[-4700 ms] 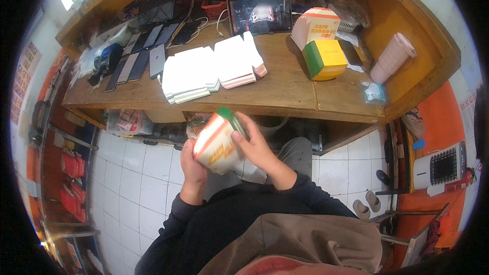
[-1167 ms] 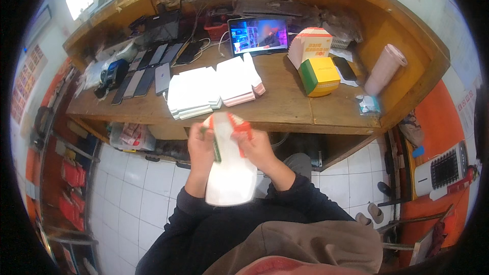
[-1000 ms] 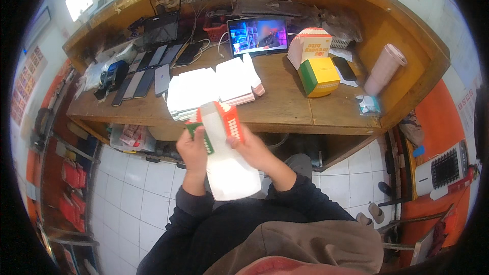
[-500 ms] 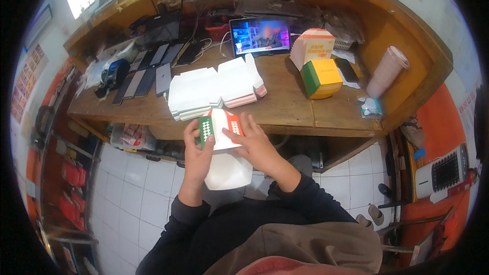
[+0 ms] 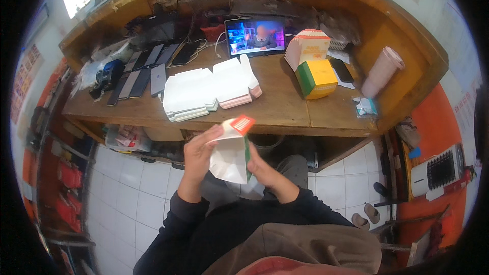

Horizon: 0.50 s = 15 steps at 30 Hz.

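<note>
I've got both my left hand (image 5: 199, 154) and right hand (image 5: 261, 165) gripping the half-folded white cardboard carton blank with orange-and-green flaps (image 5: 232, 150), so I'd crease along the scored lines, keeping panels square.

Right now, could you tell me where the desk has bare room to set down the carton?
Bare wood lies between the white stacks and the yellow-green box, down to the front edge. The left end is crowded with phones; the back holds a tablet.

The flat carton blank (image 5: 232, 153) now opens into a sleeve between my hands, no longer spread flat as half a second ago. My left hand (image 5: 197, 154) cups its side; my right hand (image 5: 261, 165) slips behind its green edge.
</note>
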Each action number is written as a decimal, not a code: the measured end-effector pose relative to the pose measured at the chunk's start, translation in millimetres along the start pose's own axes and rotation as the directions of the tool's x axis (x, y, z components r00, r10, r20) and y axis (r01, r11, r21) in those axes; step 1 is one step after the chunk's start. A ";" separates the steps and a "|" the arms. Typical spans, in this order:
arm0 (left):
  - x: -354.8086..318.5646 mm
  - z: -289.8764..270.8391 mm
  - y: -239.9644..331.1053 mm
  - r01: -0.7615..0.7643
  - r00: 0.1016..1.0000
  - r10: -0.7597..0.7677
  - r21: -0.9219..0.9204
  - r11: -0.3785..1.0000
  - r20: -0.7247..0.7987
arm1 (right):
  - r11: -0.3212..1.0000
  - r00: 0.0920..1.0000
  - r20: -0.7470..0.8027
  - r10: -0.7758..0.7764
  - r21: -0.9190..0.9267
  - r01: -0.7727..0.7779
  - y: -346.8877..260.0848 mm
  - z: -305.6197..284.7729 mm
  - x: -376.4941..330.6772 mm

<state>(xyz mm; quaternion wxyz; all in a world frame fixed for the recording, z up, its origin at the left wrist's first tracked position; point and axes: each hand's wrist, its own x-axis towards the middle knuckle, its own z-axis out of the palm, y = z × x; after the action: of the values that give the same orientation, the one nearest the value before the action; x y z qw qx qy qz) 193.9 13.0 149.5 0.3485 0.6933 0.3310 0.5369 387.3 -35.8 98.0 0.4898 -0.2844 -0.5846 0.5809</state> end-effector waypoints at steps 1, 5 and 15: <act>-0.3 7.9 1.2 0.023 0.999 -0.021 -0.028 0.999 0.046 | 0.995 1.000 -0.027 0.013 0.100 -0.011 20.7 5.3 -10.8; -1.0 24.2 -9.1 0.071 0.995 -0.065 -0.088 0.994 0.069 | 0.899 0.984 -0.047 0.174 0.415 -0.139 3.0 3.3 -24.2; -9.3 5.2 -5.2 0.166 0.985 -0.174 -0.250 0.954 -0.012 | 0.333 0.243 -0.407 -0.881 -0.896 -0.292 -98.4 -161.4 24.0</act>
<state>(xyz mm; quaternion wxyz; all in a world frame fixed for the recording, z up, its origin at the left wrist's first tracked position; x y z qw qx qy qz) 196.7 7.3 139.5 0.4718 0.6039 0.3255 0.5539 547.7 34.5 173.1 0.6150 -0.6050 -0.4438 -0.2427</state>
